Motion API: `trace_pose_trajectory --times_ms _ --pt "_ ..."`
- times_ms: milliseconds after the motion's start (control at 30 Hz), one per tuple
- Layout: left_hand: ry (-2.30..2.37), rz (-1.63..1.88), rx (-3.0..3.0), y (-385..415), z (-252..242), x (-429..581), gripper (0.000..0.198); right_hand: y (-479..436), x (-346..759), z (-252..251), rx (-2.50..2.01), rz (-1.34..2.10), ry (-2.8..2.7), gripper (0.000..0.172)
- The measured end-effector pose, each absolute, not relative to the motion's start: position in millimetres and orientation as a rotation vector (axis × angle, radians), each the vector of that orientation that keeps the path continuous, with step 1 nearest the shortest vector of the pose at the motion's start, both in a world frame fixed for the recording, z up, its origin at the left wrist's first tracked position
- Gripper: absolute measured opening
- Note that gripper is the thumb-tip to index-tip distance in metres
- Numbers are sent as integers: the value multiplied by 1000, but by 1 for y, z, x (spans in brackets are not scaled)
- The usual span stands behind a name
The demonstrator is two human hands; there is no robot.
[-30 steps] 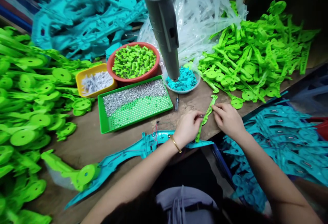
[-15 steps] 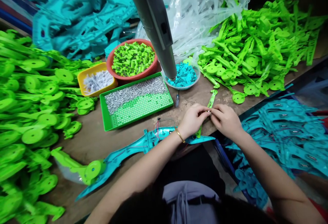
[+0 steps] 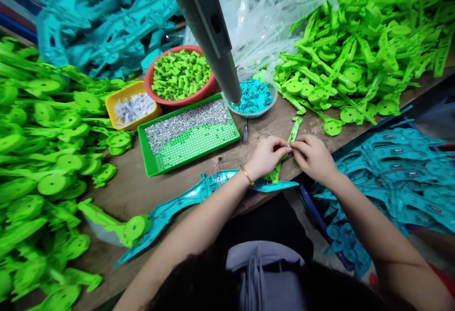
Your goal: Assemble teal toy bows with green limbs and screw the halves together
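My left hand (image 3: 265,155) and my right hand (image 3: 313,157) meet fingertip to fingertip over a narrow green plastic strip (image 3: 293,131) lying on the wooden table (image 3: 199,178). Both hands pinch at the strip's middle; a tiny pale part may sit between the fingertips, too small to name. The strip's lower end (image 3: 273,176) rests on a long teal plastic shell (image 3: 185,198) with thin wires at its middle. A gold bracelet circles my left wrist.
A grey hanging power screwdriver (image 3: 209,31) dangles above a bowl of teal bits (image 3: 253,96). A green tray of screws (image 3: 188,133), a yellow tray (image 3: 131,107) and a red bowl of green pieces (image 3: 179,75) stand behind. Green part heaps (image 3: 355,59) and teal shells (image 3: 394,169) surround.
My hands have closed in from apart on the strip to touching at its middle. The view has shifted slightly, so the table items sit a little higher in the picture.
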State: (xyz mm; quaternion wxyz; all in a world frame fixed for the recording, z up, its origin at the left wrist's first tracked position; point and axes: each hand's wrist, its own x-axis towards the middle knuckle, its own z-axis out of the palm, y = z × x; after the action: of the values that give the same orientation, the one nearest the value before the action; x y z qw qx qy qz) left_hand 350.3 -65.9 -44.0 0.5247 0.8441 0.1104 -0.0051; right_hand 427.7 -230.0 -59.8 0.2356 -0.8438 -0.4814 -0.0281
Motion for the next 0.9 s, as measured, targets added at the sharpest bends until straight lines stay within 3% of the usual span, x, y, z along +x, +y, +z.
trace_pose_trajectory --times_ms 167,267,567,900 --pt "159 -33 2442 -69 -35 349 15 -231 429 -51 -2107 49 -1300 29" --pt "119 -130 2545 -71 -30 349 17 -231 427 -53 -2045 33 -1312 24" --pt "83 -97 2492 -73 -31 339 12 -232 417 -57 -2029 0 -1319 10" --pt "104 35 2414 -74 -39 321 19 -231 403 -73 -2087 -77 -1250 7"
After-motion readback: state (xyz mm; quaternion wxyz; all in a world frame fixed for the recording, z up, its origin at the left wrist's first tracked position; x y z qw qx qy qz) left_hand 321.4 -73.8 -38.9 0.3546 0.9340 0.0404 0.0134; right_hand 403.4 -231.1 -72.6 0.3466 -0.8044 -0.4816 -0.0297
